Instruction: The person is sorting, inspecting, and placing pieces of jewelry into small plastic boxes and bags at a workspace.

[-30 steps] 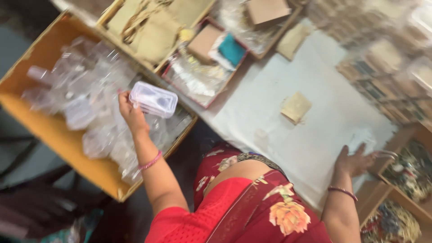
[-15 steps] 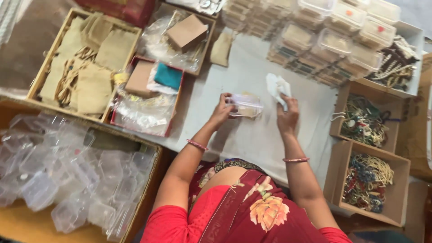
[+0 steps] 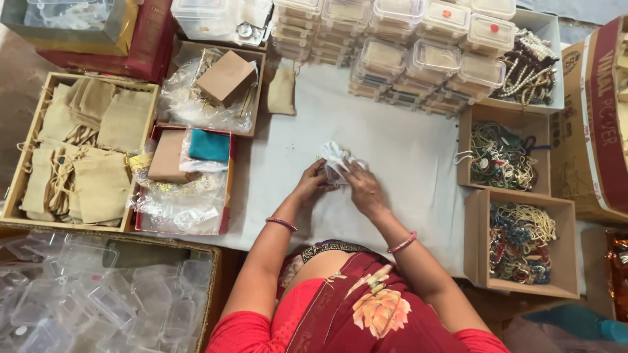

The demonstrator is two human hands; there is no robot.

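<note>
Left hand (image 3: pixel 313 185) and right hand (image 3: pixel 364 189): both closed on a clear plastic box (image 3: pixel 338 171) with white paper (image 3: pixel 332 154) bunched on top, held just above the white table (image 3: pixel 405 150), centre. Left: wooden tray of burlap pouches (image 3: pixel 78 153); red tray with cardboard box and teal cloth (image 3: pixel 209 145). Lower left: carton of empty clear boxes (image 3: pixel 98 297). Top: stacked lidded boxes (image 3: pixel 418 52). Right: two cardboard boxes of beaded necklaces (image 3: pixel 520 238).

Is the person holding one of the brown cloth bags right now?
No, both hands, left hand and right hand, hold a small clear box with white paper.
</note>
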